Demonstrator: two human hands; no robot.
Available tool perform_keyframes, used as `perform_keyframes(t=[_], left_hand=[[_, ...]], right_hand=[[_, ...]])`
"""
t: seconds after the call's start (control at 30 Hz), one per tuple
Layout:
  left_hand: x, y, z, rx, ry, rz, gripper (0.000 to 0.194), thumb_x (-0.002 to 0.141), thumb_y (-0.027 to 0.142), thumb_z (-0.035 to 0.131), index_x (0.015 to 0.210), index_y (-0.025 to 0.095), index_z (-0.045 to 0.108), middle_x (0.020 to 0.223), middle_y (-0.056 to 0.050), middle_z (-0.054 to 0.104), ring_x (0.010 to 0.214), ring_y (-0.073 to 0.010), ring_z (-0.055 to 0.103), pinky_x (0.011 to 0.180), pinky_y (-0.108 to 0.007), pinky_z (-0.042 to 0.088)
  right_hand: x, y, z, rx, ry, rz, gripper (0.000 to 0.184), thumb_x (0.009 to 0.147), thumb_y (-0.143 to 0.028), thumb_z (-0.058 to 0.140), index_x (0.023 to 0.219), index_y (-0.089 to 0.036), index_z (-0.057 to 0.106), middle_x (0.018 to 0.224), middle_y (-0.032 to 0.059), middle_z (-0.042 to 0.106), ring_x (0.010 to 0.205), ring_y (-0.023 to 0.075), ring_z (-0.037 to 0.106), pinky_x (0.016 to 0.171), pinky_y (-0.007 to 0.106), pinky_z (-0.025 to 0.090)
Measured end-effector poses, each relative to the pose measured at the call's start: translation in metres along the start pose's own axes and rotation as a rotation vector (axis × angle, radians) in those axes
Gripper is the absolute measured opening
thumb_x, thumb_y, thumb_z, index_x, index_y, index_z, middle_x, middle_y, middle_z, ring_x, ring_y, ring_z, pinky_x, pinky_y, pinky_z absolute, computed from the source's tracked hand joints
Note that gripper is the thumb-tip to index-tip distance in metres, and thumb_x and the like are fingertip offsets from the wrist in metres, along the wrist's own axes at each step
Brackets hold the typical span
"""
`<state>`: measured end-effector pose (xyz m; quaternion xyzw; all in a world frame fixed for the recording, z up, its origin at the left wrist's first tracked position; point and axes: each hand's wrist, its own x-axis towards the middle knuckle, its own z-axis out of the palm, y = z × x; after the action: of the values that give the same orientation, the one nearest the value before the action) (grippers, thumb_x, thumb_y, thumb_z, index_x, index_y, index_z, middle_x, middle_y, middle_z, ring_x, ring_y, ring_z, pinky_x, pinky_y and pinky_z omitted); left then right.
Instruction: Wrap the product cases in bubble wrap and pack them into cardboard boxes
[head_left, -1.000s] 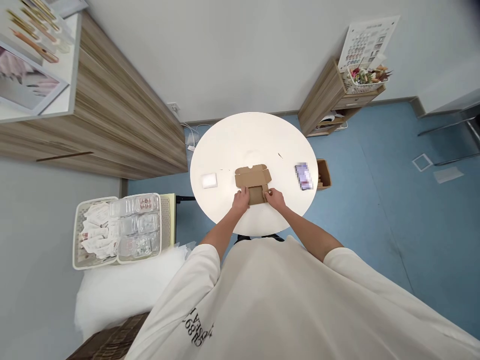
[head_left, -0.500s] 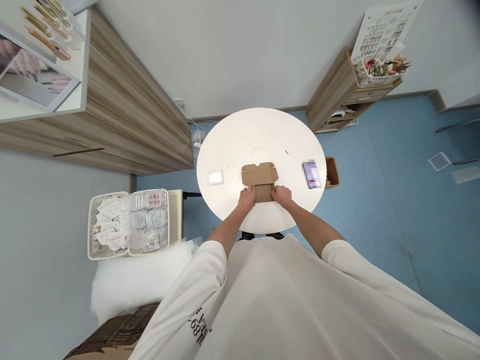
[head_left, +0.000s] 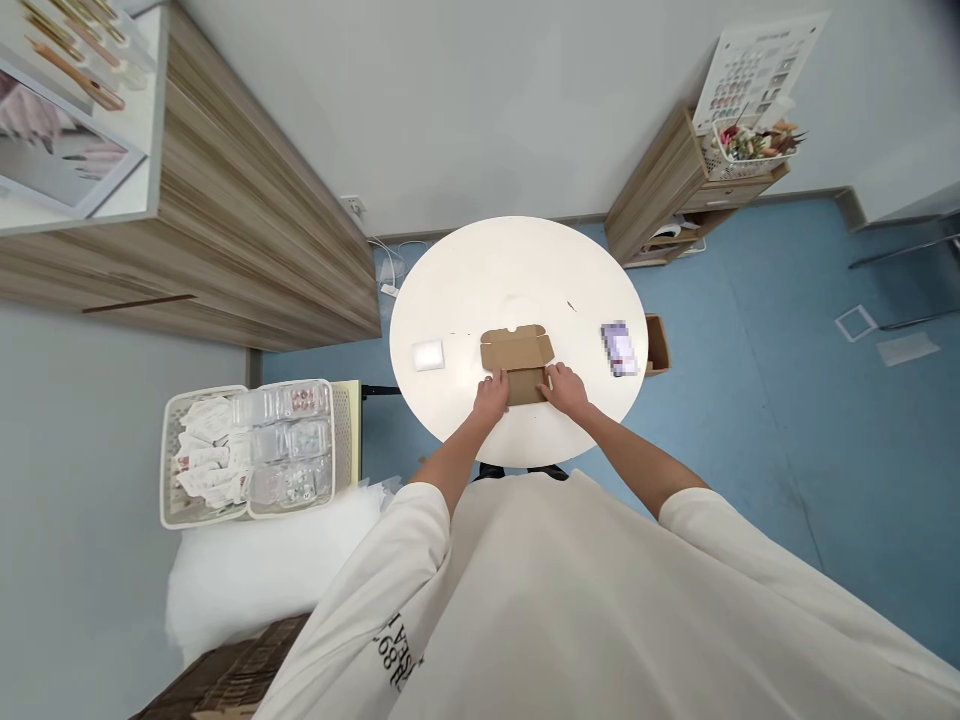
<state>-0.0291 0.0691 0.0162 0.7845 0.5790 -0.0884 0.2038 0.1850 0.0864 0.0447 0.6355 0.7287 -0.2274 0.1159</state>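
Note:
A brown cardboard box (head_left: 526,387) lies on the round white table (head_left: 480,265), its lid flap folded back flat on the far side. My left hand (head_left: 490,393) grips the box's left wall, with the thumb on the inner side. At the right wall is my right hand (head_left: 568,389), its fingers bent over the edge and closed on the cardboard. Left of the box lies a small white packet (head_left: 427,355). A purple, blurred-out item (head_left: 619,348) rests near the table's right edge.
Two white baskets (head_left: 171,455) of small clear packs stand at the left, above white wrapping material (head_left: 262,570). A wooden cabinet (head_left: 262,200) rises at the far left, a smaller one (head_left: 660,190) at the far right. An open carton (head_left: 657,345) sits beside the table.
My right hand has shifted slightly on the right wall, its fingers a little more spread. The left hand keeps its hold. The whole view has moved slightly.

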Motion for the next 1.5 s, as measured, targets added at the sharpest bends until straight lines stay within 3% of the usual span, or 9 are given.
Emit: perform_keyframes(t=[0.17, 0.37, 0.5, 0.7, 0.8, 0.9, 1.2, 1.37, 1.5], left_hand=[[-0.001, -0.002, 0.000, 0.000, 0.005, 0.014, 0.105, 0.068, 0.026, 0.089, 0.154, 0.018, 0.028, 0.141, -0.020, 0.047, 0.113, -0.0339, 0.058, 0.094, -0.043, 0.047], [-0.006, -0.004, 0.002, -0.098, 0.003, 0.017, 0.104, 0.072, 0.031, 0.086, 0.155, 0.020, 0.024, 0.149, -0.020, 0.042, 0.118, -0.0346, 0.056, 0.097, -0.044, 0.044], [-0.016, -0.026, -0.004, -0.295, 0.131, -0.022, 0.065, 0.094, 0.043, 0.060, 0.150, 0.021, 0.034, 0.149, -0.017, 0.043, 0.126, -0.0315, 0.053, 0.104, -0.042, 0.041], [-0.012, -0.113, -0.026, -0.504, 0.417, -0.628, 0.045, 0.100, 0.038, 0.045, 0.139, 0.016, 0.043, 0.139, -0.020, 0.050, 0.131, -0.0344, 0.048, 0.106, -0.047, 0.041], [0.001, -0.153, -0.032, -0.600, 0.373, -0.934, 0.050, 0.095, 0.042, 0.055, 0.134, 0.014, 0.044, 0.140, -0.023, 0.049, 0.132, -0.0399, 0.047, 0.103, -0.053, 0.043], [0.012, -0.174, -0.033, -0.725, 0.278, -1.034, 0.056, 0.087, 0.047, 0.065, 0.128, 0.014, 0.047, 0.139, -0.024, 0.048, 0.128, -0.0416, 0.050, 0.099, -0.054, 0.046], [0.023, -0.183, -0.027, -0.895, 0.235, -1.041, 0.043, 0.080, 0.037, 0.076, 0.112, 0.019, 0.052, 0.121, -0.014, 0.056, 0.104, -0.0274, 0.062, 0.084, -0.039, 0.053], [0.015, -0.168, -0.033, -0.867, 0.340, -0.816, 0.030, 0.084, 0.033, 0.070, 0.106, 0.022, 0.052, 0.100, -0.002, 0.062, 0.091, -0.0177, 0.063, 0.081, -0.030, 0.050], [0.003, -0.125, -0.041, -0.876, 0.353, -0.529, 0.027, 0.086, 0.035, 0.065, 0.108, 0.023, 0.055, 0.094, 0.000, 0.064, 0.081, -0.0148, 0.062, 0.076, -0.027, 0.050]], right_hand=[[0.001, -0.006, 0.000, -0.097, -0.077, -0.161, 0.098, 0.079, -0.052, 0.074, 0.157, -0.025, 0.021, 0.160, 0.0151, 0.029, 0.128, 0.0350, 0.044, 0.101, 0.044, 0.041], [0.010, -0.013, 0.002, -0.146, -0.131, -0.174, 0.100, 0.078, -0.040, 0.076, 0.157, -0.022, 0.018, 0.154, 0.0165, 0.034, 0.123, 0.0348, 0.046, 0.101, 0.044, 0.041], [0.012, -0.016, 0.000, -0.163, -0.142, -0.169, 0.098, 0.077, -0.038, 0.078, 0.155, -0.021, 0.021, 0.149, 0.0170, 0.038, 0.120, 0.0337, 0.048, 0.100, 0.042, 0.042], [0.012, -0.018, -0.001, -0.181, -0.153, -0.155, 0.095, 0.078, -0.038, 0.077, 0.153, -0.022, 0.021, 0.150, 0.0163, 0.037, 0.120, 0.0330, 0.048, 0.099, 0.042, 0.043], [0.011, -0.019, 0.000, -0.175, -0.162, -0.138, 0.095, 0.079, -0.037, 0.077, 0.154, -0.023, 0.021, 0.151, 0.0162, 0.036, 0.120, 0.0329, 0.049, 0.099, 0.042, 0.043], [0.011, -0.019, 0.001, -0.174, -0.164, -0.126, 0.094, 0.079, -0.036, 0.076, 0.154, -0.024, 0.020, 0.153, 0.0158, 0.035, 0.118, 0.0320, 0.051, 0.098, 0.041, 0.044], [0.011, -0.019, 0.002, -0.170, -0.160, -0.119, 0.097, 0.079, -0.035, 0.077, 0.155, -0.023, 0.018, 0.155, 0.0161, 0.033, 0.118, 0.0325, 0.051, 0.098, 0.041, 0.044], [0.011, -0.019, 0.002, -0.165, -0.170, -0.109, 0.095, 0.079, -0.035, 0.076, 0.154, -0.024, 0.020, 0.154, 0.0155, 0.034, 0.117, 0.0323, 0.051, 0.098, 0.042, 0.044], [0.012, -0.018, 0.003, -0.139, -0.155, -0.127, 0.095, 0.077, -0.035, 0.079, 0.153, -0.024, 0.023, 0.151, 0.0159, 0.037, 0.117, 0.0323, 0.052, 0.096, 0.041, 0.045]])
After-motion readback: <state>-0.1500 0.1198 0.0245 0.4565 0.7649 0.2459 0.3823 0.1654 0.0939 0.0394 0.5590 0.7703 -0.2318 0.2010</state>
